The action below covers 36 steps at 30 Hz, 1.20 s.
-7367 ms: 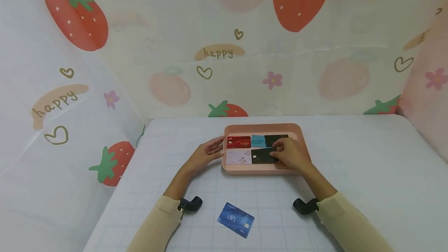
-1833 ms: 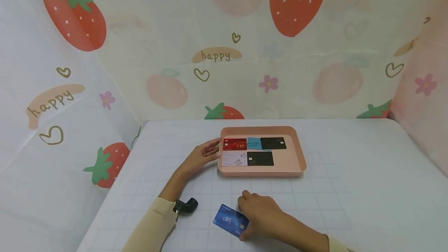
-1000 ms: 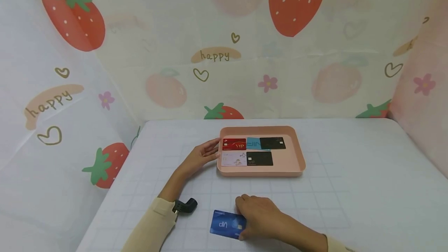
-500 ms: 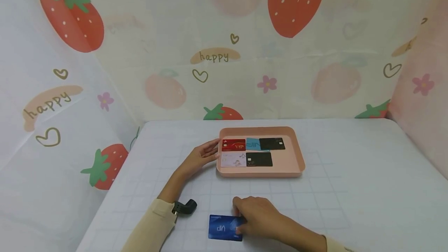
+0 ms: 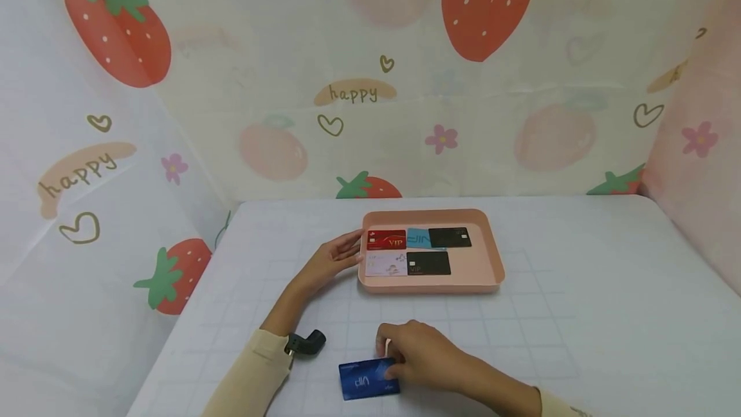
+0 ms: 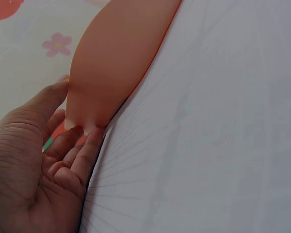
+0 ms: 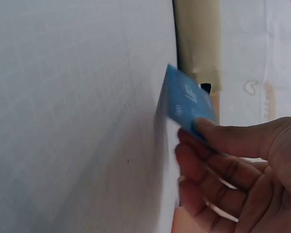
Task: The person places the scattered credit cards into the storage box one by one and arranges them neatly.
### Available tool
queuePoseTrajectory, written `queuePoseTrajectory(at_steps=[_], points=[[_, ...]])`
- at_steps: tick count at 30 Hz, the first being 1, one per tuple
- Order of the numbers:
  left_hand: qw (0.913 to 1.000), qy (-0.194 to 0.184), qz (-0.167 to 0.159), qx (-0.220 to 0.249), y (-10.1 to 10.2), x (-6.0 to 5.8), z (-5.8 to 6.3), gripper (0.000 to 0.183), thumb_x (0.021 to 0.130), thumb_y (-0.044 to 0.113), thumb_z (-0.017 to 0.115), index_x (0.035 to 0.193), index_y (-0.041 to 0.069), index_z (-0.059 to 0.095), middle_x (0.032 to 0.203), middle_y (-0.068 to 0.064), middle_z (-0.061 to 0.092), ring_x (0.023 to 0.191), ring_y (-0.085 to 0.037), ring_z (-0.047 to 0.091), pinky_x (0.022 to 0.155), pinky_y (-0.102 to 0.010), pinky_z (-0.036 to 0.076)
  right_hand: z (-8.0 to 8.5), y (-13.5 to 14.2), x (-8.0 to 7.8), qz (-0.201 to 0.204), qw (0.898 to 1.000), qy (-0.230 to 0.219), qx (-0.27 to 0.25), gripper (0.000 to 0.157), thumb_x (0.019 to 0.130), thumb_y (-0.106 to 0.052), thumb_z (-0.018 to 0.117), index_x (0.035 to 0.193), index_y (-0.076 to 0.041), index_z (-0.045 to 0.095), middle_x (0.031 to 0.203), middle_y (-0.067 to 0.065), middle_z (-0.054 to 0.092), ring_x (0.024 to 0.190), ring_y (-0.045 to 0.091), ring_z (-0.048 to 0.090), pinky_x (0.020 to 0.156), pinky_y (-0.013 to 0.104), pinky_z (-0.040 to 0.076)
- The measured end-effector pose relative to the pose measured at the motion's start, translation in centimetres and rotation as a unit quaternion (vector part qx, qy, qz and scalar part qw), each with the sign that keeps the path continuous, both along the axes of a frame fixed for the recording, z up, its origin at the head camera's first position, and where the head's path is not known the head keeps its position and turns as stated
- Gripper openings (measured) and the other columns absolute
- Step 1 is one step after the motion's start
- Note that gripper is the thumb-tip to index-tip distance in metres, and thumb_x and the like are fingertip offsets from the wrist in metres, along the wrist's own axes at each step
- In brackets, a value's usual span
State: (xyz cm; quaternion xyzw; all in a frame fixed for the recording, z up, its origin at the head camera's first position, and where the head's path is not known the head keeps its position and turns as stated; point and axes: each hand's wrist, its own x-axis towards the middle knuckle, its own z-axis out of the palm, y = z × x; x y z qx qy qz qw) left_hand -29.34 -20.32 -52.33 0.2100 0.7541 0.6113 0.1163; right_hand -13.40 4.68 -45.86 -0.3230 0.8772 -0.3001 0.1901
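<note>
My right hand point(image 5: 425, 356) pinches a blue VIP card point(image 5: 366, 379) at its right end, near the table's front. In the right wrist view the thumb lies on the face of the card point(image 7: 186, 99), fingers underneath, and the card is raised off the table. My left hand point(image 5: 329, 262) touches the left end of a pink tray point(image 5: 428, 289) with fairly relaxed fingers, also plain in the left wrist view on the tray wall point(image 6: 116, 53). Inside, a red card point(image 5: 386, 239), a light blue card point(image 5: 418, 238) partly under a black card point(image 5: 457, 237), and below them a pale floral card point(image 5: 386, 263) beside another black card point(image 5: 428, 263).
The white table point(image 5: 579, 314) bears a faint grid and ends at a back edge against a strawberry-print curtain point(image 5: 272, 69). A black wrist camera point(image 5: 307, 342) sits on my left sleeve. Bare tray floor point(image 5: 471, 266) shows right of the cards.
My right hand came from the tray to the blue card, turned it on the table and now holds it lifted. The upper black card sits further left. My left hand keeps its place at the tray.
</note>
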Motion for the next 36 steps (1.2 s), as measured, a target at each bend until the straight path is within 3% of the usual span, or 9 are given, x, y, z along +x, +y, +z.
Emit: queuePoseTrajectory(at_steps=[8,18,26,36], points=[[0.9999,-0.006,0.005,-0.009,-0.1,0.0,0.0,0.062,0.100,0.020,0.068,0.156,0.016,0.042,0.158,-0.002,0.043,0.142,-0.021,0.046,0.112,-0.033,0.042,1.3,0.7,-0.5,0.027,0.996,0.001,-0.081,0.020,0.090,-0.015,0.079,0.107,-0.021,0.070,0.076,-0.018,0.064,0.067,-0.001,0.056,0.064,0.019,0.052],[0.9999,-0.003,0.003,-0.012,-0.1,0.1,0.2,0.063,0.100,0.020,0.066,0.157,0.014,0.040,0.159,-0.005,0.041,0.143,-0.024,0.045,0.113,-0.037,0.041,2.9,2.0,-1.6,-0.010,0.991,-0.037,-0.125,0.018,0.093,-0.016,0.075,0.111,-0.017,0.071,0.079,-0.012,0.067,0.066,0.006,0.061,0.065,0.022,0.057],[0.9997,-0.009,0.012,-0.019,-0.1,0.1,0.2,0.063,0.100,0.022,0.067,0.156,0.016,0.041,0.159,-0.002,0.042,0.142,-0.022,0.046,0.111,-0.035,0.043,3.7,2.8,-2.4,-0.041,0.990,-0.015,-0.135,0.018,0.093,-0.013,0.075,0.111,-0.018,0.072,0.095,-0.006,0.072,0.072,0.009,0.064,0.067,0.023,0.059],[0.9998,-0.009,0.010,-0.016,0.1,0.2,0.2,0.063,0.099,0.023,0.068,0.156,0.018,0.042,0.160,-0.004,0.041,0.143,-0.024,0.045,0.111,-0.036,0.042,4.3,4.2,-3.2,-0.051,0.986,0.027,-0.158,0.017,0.094,-0.011,0.073,0.111,-0.013,0.071,0.098,-0.004,0.071,0.077,0.011,0.064,0.070,0.023,0.059]])
